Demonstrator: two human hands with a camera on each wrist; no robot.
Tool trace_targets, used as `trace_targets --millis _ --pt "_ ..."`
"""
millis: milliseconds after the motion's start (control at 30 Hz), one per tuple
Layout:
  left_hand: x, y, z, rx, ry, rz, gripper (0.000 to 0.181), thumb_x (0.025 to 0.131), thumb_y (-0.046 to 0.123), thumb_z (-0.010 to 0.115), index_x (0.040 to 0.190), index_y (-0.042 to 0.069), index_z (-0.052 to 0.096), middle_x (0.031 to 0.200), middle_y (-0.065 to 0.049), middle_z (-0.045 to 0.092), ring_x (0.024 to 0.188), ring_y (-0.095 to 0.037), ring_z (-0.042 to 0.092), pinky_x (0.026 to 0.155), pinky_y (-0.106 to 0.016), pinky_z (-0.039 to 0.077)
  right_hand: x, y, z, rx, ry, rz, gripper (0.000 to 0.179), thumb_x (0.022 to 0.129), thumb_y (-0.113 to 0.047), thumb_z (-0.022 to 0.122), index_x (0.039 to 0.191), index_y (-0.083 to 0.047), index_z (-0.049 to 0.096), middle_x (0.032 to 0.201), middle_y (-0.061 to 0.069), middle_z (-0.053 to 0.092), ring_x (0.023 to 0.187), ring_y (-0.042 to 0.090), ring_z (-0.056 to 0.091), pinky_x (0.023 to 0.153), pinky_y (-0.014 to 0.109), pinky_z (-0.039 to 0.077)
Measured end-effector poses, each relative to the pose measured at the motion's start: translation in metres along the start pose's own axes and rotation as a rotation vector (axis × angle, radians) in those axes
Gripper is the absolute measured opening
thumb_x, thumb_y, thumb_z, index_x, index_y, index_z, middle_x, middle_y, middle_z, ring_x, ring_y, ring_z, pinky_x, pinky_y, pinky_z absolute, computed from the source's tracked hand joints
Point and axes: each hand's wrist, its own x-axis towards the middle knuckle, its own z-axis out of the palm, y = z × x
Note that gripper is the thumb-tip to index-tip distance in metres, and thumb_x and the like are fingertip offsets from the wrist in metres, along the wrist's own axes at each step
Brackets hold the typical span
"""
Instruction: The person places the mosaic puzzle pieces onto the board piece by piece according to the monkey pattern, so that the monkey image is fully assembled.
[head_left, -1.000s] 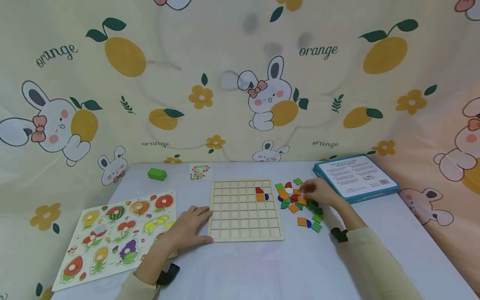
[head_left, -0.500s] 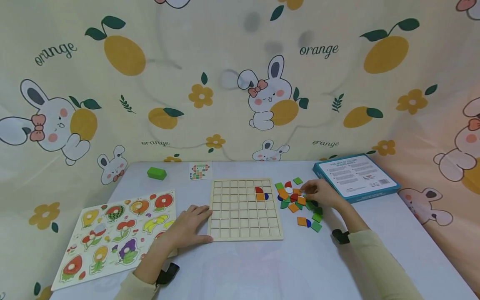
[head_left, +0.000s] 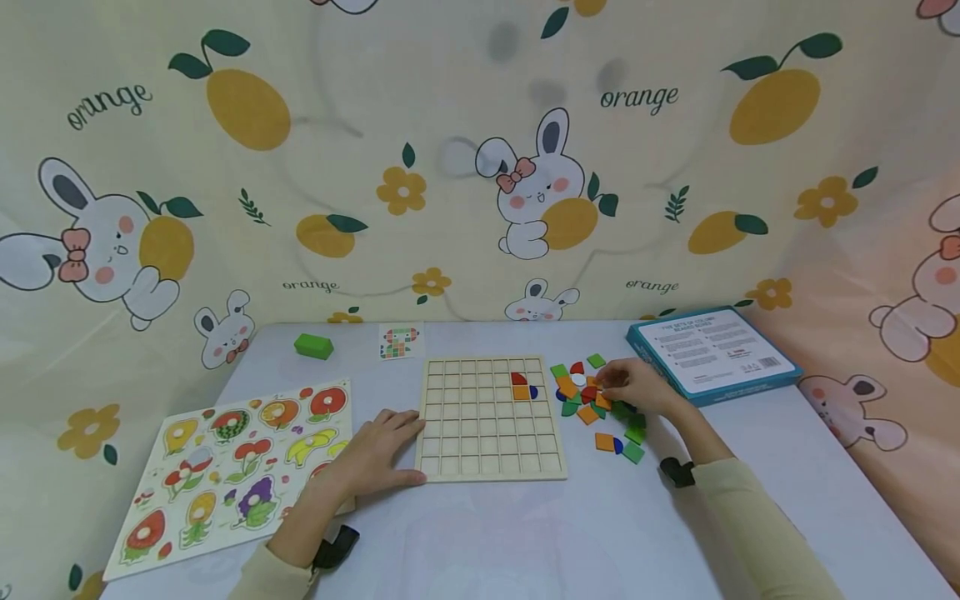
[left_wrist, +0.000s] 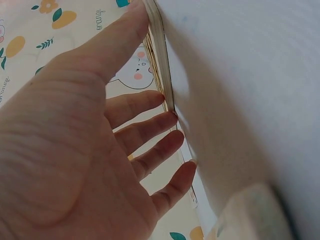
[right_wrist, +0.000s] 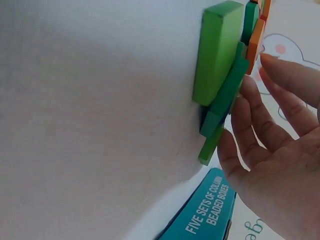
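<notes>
tiles (head_left: 587,415) in several colours lie loose on the bench (head_left: 480,542) in the head view, just right of a wooden grid board (head_left: 487,433). in its upper right cells we see a red quarter-circle (head_left: 518,379), an orange square (head_left: 521,393) and a blue half-circle (head_left: 533,392). the left hand (head_left: 384,454) touches the board's left edge with spread fingers; the right hand (head_left: 633,388) is over the loose heap, beside a teal box (head_left: 716,354). to the left we find a fruit puzzle board (head_left: 258,454), with a green block (head_left: 313,347) and a pattern card (head_left: 401,342) farther back.

in the left wrist view, we see the fingers apart, tips along the edge.

in the right wrist view, thumb and forefinger are close together near an orange tile (right_wrist: 256,46); we cannot tell whether they pinch anything. green tiles (right_wrist: 230,95) are just beside the other fingers.
</notes>
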Motion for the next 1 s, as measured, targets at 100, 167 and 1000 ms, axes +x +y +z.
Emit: trace_targets --millis 100,167,1000 --pt "0.000 0.000 0.000 -0.001 0.001 0.000 0.082 0.080 0.052 0.079 0.142 0.006 0.054 0.146 -0.013 0.050 0.128 -0.033 0.046 0.097 -0.056 0.045 0.001 -0.002 0.002 0.001 -0.001 0.008 0.026 0.091 -0.010 0.071 0.114 0.001 0.068 0.097 0.009 0.064 0.090 0.025 0.054 0.079 0.033 0.049" --pt "0.000 0.000 0.000 -0.003 0.003 0.000 0.082 0.080 0.052 0.079 0.142 0.006 0.054 0.146 -0.013 0.050 0.128 -0.033 0.046 0.098 -0.056 0.045 0.002 -0.004 0.004 -0.007 0.009 0.005 0.028 0.090 -0.012 0.073 0.115 0.001 0.068 0.094 0.009 0.062 0.088 0.025 0.053 0.075 0.031 0.047" --pt "0.000 -0.001 0.001 -0.004 0.006 0.001 0.082 0.080 0.053 0.079 0.142 0.006 0.054 0.146 -0.014 0.050 0.129 -0.033 0.046 0.099 -0.057 0.044 0.007 -0.054 0.035 0.052 0.117 -0.129 0.012 0.094 -0.003 0.067 0.104 0.002 0.069 0.091 0.007 0.066 0.079 0.022 0.054 0.067 0.027 0.048"
